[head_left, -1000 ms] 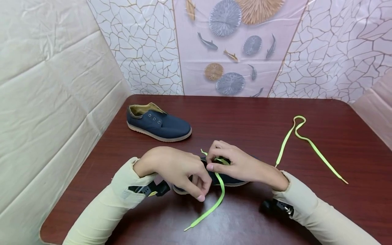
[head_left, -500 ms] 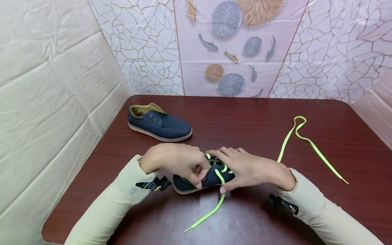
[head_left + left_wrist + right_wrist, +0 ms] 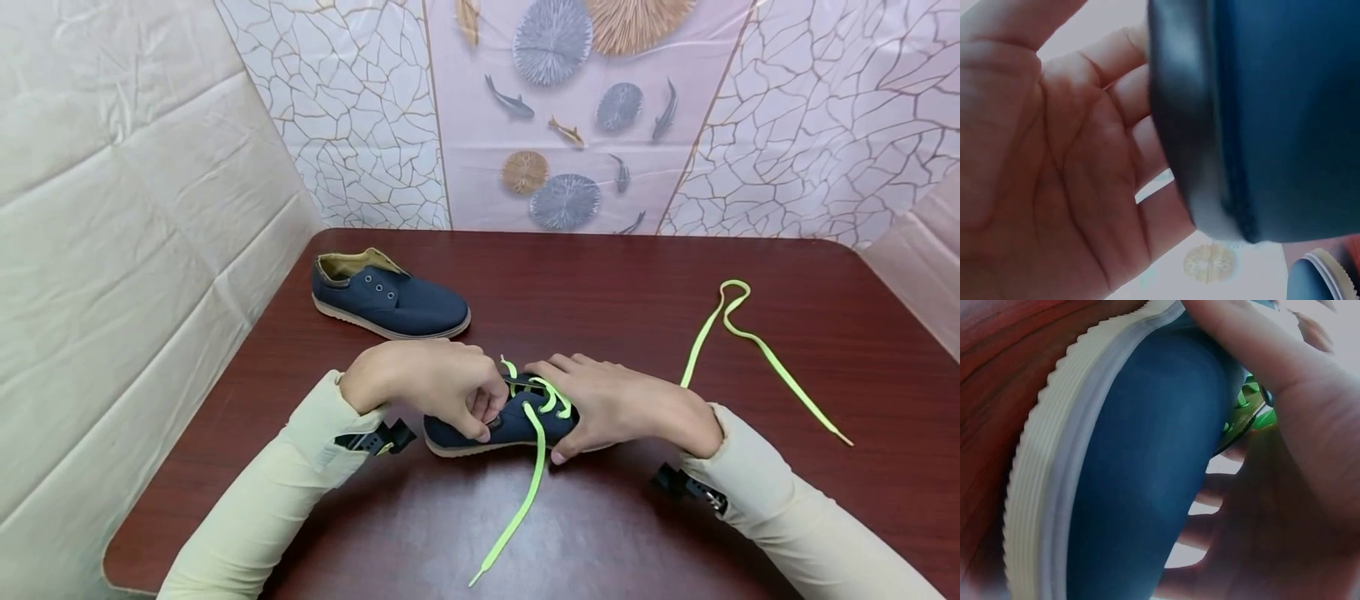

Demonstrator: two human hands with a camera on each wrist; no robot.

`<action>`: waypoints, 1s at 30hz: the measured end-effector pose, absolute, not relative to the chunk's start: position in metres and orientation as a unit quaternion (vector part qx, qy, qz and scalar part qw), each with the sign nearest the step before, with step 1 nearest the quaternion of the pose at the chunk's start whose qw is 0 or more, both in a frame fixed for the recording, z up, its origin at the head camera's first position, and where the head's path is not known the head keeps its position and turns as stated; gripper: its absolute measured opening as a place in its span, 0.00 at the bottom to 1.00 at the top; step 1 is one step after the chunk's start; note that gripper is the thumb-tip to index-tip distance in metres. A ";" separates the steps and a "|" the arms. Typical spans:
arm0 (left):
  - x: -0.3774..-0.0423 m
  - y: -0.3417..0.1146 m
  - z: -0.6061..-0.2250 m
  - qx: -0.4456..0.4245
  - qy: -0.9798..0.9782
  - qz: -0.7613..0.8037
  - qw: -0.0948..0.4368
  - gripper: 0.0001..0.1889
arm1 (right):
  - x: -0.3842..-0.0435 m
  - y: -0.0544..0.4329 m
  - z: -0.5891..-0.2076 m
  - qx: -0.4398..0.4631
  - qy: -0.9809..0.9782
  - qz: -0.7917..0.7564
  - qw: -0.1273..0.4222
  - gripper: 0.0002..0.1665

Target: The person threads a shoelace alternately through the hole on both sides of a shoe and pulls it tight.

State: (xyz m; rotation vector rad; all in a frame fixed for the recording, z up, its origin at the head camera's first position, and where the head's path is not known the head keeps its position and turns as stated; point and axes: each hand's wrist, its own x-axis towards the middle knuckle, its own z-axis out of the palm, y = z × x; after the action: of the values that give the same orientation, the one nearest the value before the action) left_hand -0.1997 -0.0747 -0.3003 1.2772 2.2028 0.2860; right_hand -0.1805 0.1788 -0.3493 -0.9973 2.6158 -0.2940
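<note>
Leftmost on the table (image 3: 615, 292), we see an unlaced shoe (image 3: 423, 302); nearer us, the left hand (image 3: 429, 379) pinches the heel rim of the laced shoe (image 3: 517, 428) in its grip. Its yellow-green lace (image 3: 540, 457) trails towards us, and the right hand (image 3: 624, 404)'s grip clasps the toe end. Farther right, we see a bent lace (image 3: 795, 383), one end hidden.

I can read no words, brand, label, number or sign anywhere: none on the blue shoe (image 3: 514, 427) I grip or the green lace (image 3: 540, 454) threaded through it, none on the other shoe (image 3: 408, 302), my wristbands (image 3: 363, 441) or the table (image 3: 592, 287), and none on the patterned wall (image 3: 360, 125).
</note>
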 end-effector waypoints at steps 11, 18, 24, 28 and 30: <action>-0.207 -0.074 -0.310 0.487 0.852 0.077 0.176 0.18 | -0.183 0.183 -0.348 -0.288 0.937 -0.085 0.177 0.64; -0.213 -0.069 -0.320 0.452 0.873 0.106 0.148 0.12 | -0.194 0.194 -0.348 -0.210 0.957 -0.046 0.194 0.67; -0.222 -0.065 -0.329 0.402 0.902 0.131 0.088 0.08 | -0.199 0.202 -0.351 -0.150 0.970 -0.059 0.183 0.63; -0.230 -0.066 -0.340 0.409 0.905 0.119 -0.017 0.06 | -0.200 0.202 -0.354 -0.113 0.980 -0.060 0.150 0.62; -0.234 -0.068 -0.345 0.411 0.902 0.110 -0.073 0.07 | -0.201 0.201 -0.356 -0.095 0.984 -0.066 0.134 0.61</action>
State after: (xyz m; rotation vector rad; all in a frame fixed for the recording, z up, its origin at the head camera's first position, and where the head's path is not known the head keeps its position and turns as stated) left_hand -0.2336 -0.0676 -0.3452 1.3561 2.9735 0.3616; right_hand -0.2009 0.2010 -0.3558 -0.2747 2.8529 -0.1915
